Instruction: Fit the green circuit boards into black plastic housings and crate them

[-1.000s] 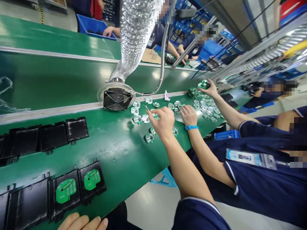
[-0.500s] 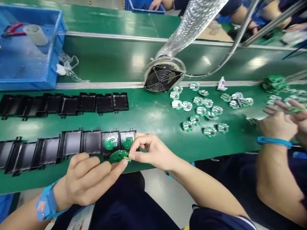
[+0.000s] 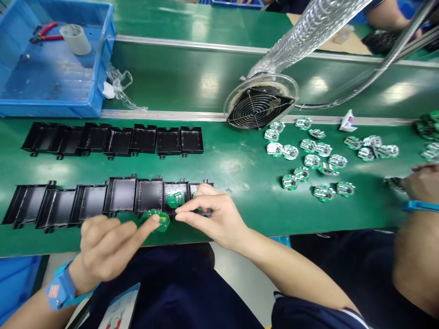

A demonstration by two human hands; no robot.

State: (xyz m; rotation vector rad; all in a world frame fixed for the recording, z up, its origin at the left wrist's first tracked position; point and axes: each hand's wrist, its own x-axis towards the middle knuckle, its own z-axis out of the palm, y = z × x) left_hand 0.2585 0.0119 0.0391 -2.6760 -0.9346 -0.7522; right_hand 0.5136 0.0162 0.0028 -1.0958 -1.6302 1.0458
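Note:
My left hand (image 3: pixel 109 246) grips a green circuit board (image 3: pixel 163 224) above the bench's front edge, index finger lying across its face near a small yellowish part. Beside the board's right edge, my right hand (image 3: pixel 219 221) is closed in a pinch, thumb and index tips together. Whatever it may hold is too small to make out, and the tips look just apart from the board. Behind the hands runs a front row of black plastic cases (image 3: pixel 150 194). One case holds another green board (image 3: pixel 176 198); the rightmost case is mostly hidden by my right hand.
A second row of black cases (image 3: pixel 139 138) lies behind. Many circuit boards (image 3: pixel 312 161) are scattered right of centre, below a fan on a foil duct (image 3: pixel 255 109). A blue bin (image 3: pixel 51 109) holds pliers and a tape roll. A co-worker's hand (image 3: pixel 423 183) is at right.
The view has swung right. My left hand has drawn the board slightly leftward, away from my right fingertips, which touched it before. The board now faces up more flatly.

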